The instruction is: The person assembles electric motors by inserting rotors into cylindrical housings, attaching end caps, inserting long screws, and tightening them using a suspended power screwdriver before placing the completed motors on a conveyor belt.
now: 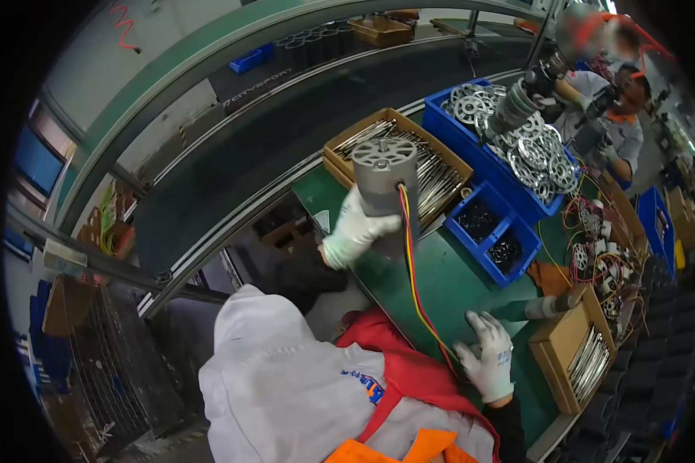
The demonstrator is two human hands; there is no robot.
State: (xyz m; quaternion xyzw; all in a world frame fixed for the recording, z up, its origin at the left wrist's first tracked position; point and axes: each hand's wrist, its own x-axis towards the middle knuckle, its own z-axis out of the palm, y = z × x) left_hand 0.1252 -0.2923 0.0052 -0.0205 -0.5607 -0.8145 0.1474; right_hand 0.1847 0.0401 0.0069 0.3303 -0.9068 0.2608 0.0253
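Observation:
In a white glove, my left hand (pixel 353 233) grips a grey cylindrical electric motor (pixel 378 189) by its lower side. The motor stands upright, with a slotted end cover and a short shaft on top. Red, yellow and black wires (pixel 412 282) leave its side and run down toward my right hand (pixel 488 359), also gloved. That hand is low over the green bench (pixel 440 285), fingers apart, its thumb beside the wire ends. Whether it touches them I cannot tell. Just beyond its fingertips lies a grey cylindrical tool (pixel 544 308).
Behind the motor, a cardboard box (pixel 459 163) holds metal rods. A blue crate (pixel 440 116) is heaped with slotted metal covers; a divided blue bin (pixel 490 258) contains small black parts. Another rod box (pixel 552 351) is at right. A conveyor (pixel 239 147) runs behind; a co-worker (pixel 625 131) is across.

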